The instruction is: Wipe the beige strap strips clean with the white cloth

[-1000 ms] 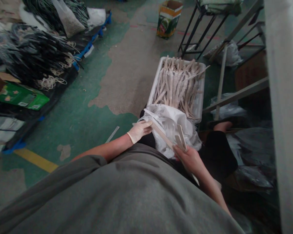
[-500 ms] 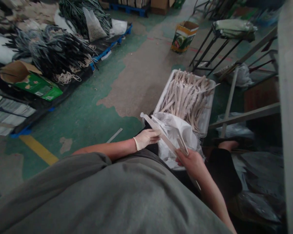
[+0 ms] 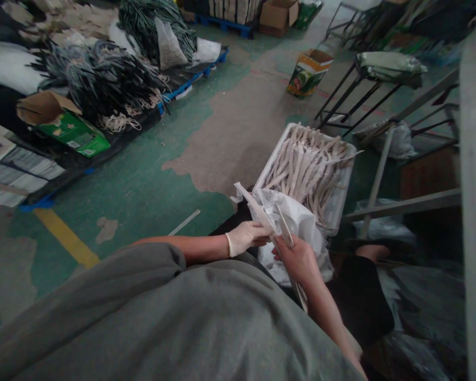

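My left hand (image 3: 248, 238), in a pale glove, is closed around a flat whitish strip (image 3: 250, 202) that slants up and away over my lap. Close beside it on the right, my bare right hand (image 3: 299, 256) grips one or more similar strips; one end (image 3: 285, 227) stands up above the fingers and another (image 3: 300, 297) comes out below the palm. The two hands nearly touch, and how the strips meet between them is hard to make out. Under both hands a white plastic bag (image 3: 301, 214) lies crumpled. Just beyond, a white tray (image 3: 270, 160) holds a heap of pale strips (image 3: 301, 166).
A loose strip (image 3: 184, 222) lies on the green floor to my left. A metal frame (image 3: 404, 205) and a black stand (image 3: 341, 98) are on the right. An open carton (image 3: 309, 74) sits ahead. Pallets at far left carry bundled dark cords (image 3: 103, 79) and a green box (image 3: 69, 129).
My right hand has come up and left, closer to my left hand, and its strips stand steeper. My left hand has shifted slightly right and down. The camera view has shifted a little.
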Available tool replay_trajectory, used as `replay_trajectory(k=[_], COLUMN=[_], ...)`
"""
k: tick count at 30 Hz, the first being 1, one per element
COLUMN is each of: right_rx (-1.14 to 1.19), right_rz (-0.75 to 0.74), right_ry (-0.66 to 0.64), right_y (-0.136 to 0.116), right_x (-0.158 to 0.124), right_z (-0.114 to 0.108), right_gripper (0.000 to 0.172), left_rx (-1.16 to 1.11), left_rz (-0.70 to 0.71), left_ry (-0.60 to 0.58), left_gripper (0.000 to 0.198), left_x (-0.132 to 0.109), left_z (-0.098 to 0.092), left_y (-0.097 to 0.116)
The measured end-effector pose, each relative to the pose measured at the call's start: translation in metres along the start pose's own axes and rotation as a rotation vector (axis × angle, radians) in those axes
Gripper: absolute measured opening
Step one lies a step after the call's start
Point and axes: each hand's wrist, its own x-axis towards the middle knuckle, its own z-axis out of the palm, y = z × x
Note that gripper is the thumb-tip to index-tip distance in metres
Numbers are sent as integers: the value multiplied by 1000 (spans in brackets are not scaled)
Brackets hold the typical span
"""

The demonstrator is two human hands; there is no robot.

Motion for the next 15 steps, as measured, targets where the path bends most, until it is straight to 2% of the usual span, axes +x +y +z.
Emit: replay_trajectory(k=[4,10,15], right_rx=[15,37,43], right_rz=[36,50,43], right_ry=[-51,18,-49], right_y=[4,6,10], right_x=[-4,-3,-12], right_z=[-5,-1,-5], right_gripper=[33,36,38], left_rx=[-75,-30,-68], left_rz=[77,-49,39], left_ry=[96,6,96], left_gripper=[37,38,33], left_x=[5,6,5], left_z=[-8,1,0], left_y=[13,5,12])
